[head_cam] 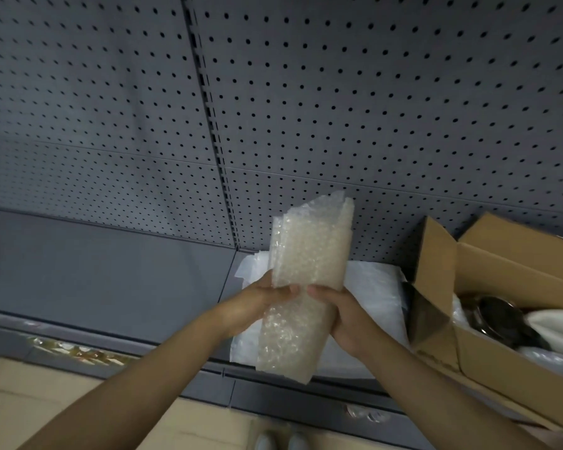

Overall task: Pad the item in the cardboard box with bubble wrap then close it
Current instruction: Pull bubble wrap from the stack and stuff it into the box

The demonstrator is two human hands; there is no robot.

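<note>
A folded bundle of clear bubble wrap (309, 271) stands nearly upright in the middle of the view, held above the shelf. My left hand (257, 303) grips its left side and my right hand (342, 316) grips its right side, fingertips almost meeting on the front. At the right, an open cardboard box (488, 349) rests on the shelf with its flaps up. Inside it lies a dark shiny metal item (498, 315) beside some white padding (553, 323).
More white wrap sheets (377, 297) lie on the grey shelf (95, 271) under my hands. A grey pegboard wall (338, 108) rises behind. Flat cardboard (46, 401) covers the floor below, where the tips of two shoes (281, 441) show.
</note>
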